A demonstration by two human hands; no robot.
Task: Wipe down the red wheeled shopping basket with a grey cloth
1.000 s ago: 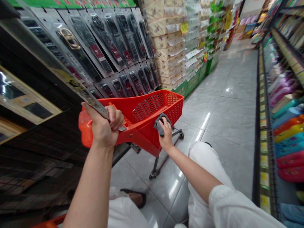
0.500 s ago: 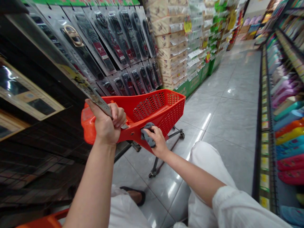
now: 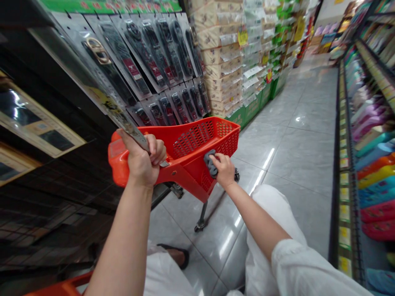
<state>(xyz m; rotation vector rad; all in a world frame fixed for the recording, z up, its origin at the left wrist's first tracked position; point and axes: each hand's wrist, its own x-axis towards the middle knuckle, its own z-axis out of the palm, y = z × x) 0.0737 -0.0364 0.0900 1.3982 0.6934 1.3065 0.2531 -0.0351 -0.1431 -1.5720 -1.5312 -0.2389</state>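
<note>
A red plastic shopping cart basket (image 3: 191, 174) with perforated sides stands in front of me on grey legs with casters. My left hand (image 3: 143, 160) is closed around a long, flat grey bar (image 3: 135, 133) with blurred yellow and black markings. The bar slants from the upper left down to the cart's near end. Pinched in the fingers of my right hand (image 3: 224, 170) is a crumpled dark grey cloth (image 3: 211, 163). The cloth lies against the outer side wall of the basket, toward its far end.
Packaged belts (image 3: 154, 49) hang on a rack behind the cart. Stacked cartons (image 3: 222, 61) line the aisle beyond. Shelves of colourful goods (image 3: 376, 176) run along the right. Part of another orange-red object (image 3: 58, 287) shows at the bottom left.
My right hand has slid the grey cloth along the basket's side, to the right and slightly up. My left hand keeps its grip on the bar.
</note>
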